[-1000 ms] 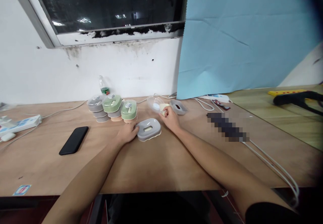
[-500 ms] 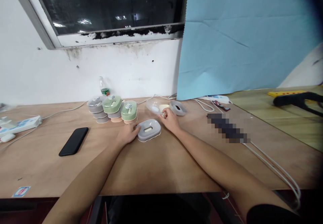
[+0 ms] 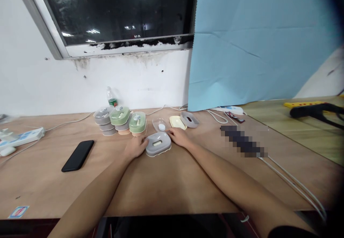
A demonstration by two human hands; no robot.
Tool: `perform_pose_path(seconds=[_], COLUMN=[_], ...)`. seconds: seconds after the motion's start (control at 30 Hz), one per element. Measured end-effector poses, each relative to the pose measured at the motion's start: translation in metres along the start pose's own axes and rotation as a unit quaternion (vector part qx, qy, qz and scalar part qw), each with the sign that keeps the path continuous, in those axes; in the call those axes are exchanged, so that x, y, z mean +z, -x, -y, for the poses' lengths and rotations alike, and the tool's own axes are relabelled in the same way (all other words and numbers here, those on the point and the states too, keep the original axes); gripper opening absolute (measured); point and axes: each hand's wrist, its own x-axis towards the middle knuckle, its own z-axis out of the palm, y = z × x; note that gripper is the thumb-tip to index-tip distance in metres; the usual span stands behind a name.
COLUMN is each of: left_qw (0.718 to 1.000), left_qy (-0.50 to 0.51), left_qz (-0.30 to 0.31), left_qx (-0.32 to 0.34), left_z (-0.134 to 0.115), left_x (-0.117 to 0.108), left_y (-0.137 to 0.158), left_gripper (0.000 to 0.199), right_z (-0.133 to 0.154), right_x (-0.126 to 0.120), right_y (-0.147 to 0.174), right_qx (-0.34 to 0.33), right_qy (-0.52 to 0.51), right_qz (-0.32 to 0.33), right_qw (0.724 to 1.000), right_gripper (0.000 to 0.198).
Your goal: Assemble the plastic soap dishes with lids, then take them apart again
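Note:
A grey soap box [image 3: 158, 139] with an oval slot in its top rests on the table before me. My left hand [image 3: 135, 145] grips its left side, thumb on the rim. At its back right corner, the closed fingers of my right hand [image 3: 179, 137] hold the edge; their tips are partly hidden. Just behind lies a clear lid [image 3: 158, 124] with a white round spot. Beside that are a cream tray [image 3: 176, 122] and a loose grey slotted piece [image 3: 191, 119], which leans against the tray or lies right up to it.
Stacked grey [image 3: 103, 113] and green soap boxes [image 3: 137, 122] stand at the back left, before a plastic bottle [image 3: 111, 98]. A black phone [image 3: 77, 155] lies left, near a power strip [image 3: 24, 137]. White cables [image 3: 292, 184] and a blurred dark object [image 3: 242, 141] are right.
My right hand has left the clear lid and cream tray and come to the grey soap box. The clear lid now lies on the table. My left hand stays on the box.

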Motion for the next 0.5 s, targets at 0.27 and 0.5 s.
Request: perform_pose_path(seconds=[0.27,0.5], left_qw=[0.998,0.988], left_qy=[0.035,0.024], left_qz=[-0.016,0.038], left_qx=[0.05,0.15], left_z=[-0.006,-0.015], left_x=[-0.005,-0.003], left_y=[0.004,0.008], left_gripper=[0.055,0.086], right_z=[-0.008,-0.003], right_x=[0.005,-0.002], right_y=[-0.004,-0.003], right_qx=[0.089,0.096], right_qy=[0.01,-0.072], right_qz=[-0.104,-0.196], right_qw=[0.99,0.973], right_gripper=[0.012,0.016])
